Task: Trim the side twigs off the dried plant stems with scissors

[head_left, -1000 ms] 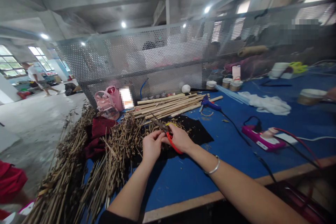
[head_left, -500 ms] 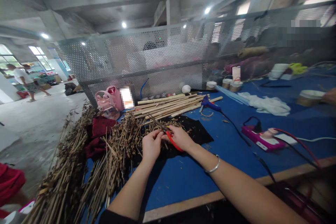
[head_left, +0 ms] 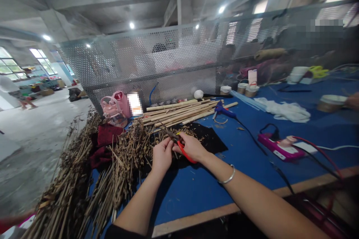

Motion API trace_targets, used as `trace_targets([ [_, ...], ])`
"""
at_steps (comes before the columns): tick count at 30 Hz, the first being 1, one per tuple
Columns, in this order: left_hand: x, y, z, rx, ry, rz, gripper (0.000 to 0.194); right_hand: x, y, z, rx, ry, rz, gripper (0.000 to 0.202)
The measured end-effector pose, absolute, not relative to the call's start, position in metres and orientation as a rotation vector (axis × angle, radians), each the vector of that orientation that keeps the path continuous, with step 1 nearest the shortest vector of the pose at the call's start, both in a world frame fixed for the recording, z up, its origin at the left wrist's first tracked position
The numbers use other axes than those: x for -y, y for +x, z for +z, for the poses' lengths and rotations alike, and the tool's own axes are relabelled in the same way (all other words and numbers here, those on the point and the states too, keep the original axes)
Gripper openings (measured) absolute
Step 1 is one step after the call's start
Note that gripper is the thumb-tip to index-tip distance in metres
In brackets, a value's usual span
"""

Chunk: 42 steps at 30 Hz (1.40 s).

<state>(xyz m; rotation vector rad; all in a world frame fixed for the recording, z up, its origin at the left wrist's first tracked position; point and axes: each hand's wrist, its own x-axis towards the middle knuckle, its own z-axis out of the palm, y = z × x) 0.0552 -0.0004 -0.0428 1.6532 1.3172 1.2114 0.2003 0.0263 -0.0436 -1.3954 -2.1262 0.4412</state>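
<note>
My right hand (head_left: 193,148) is closed on scissors (head_left: 170,132) with red handles and a touch of yellow, their blades pointing up and left. Close beside it, my left hand (head_left: 162,155) is pinched with thumb and fingers together near the blades; whatever is between the fingertips is too small to make out. Under and beyond both hands lies a black cloth (head_left: 215,142) strewn with short dry plant clippings (head_left: 193,132). A heap of dried brown stems (head_left: 130,149) lies directly left of my left hand.
Pale wooden sticks (head_left: 174,114) lie behind the cloth, beside a blue glue gun (head_left: 224,110) with its cable. A purple power strip (head_left: 280,147) and white gloves (head_left: 288,111) are on the right. A pink bag (head_left: 116,106) stands before the perforated metal screen (head_left: 148,63).
My hands and the scissors stay in nearly the same place. A person in the left background has walked further left, and a red garment at lower left has mostly gone out of view.
</note>
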Motion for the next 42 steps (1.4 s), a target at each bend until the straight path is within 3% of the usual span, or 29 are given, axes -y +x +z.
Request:
trace_targets([
  [42, 0.001, 0.060, -0.041, -1.208, 1.498, 1.248, 0.026, -0.029, 0.201, -0.043, 2.133, -1.441, 0.528, 0.036],
])
